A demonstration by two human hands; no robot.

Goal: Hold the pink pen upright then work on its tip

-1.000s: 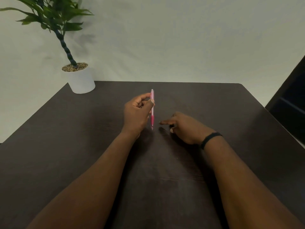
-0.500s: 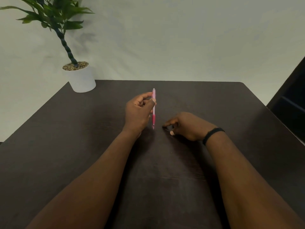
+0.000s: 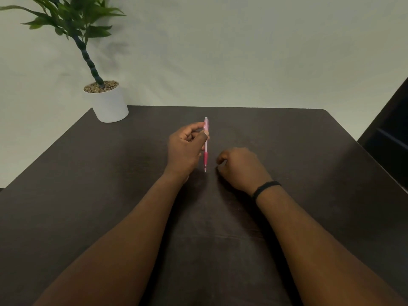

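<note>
Pink pen (image 3: 206, 143) is standing near-vertical above the middle of the dark table (image 3: 309, 164), tip pointing down, just off the surface or touching it; can't tell which. Left hand (image 3: 185, 149) is pinching it on the upper barrel between thumb and index finger, other fingers curling into the palm, forearm angling in from lower left. Right hand (image 3: 240, 166) is sitting just right of the pen tip, not touching it, knuckles up, fingers curling under and holding nothing visible; fingertips are hidden. Black band (image 3: 265, 188) is sitting on the right wrist. White pot (image 3: 109, 106) with a green plant (image 3: 72, 21) is standing at the table's far-left corner, well apart.
</note>
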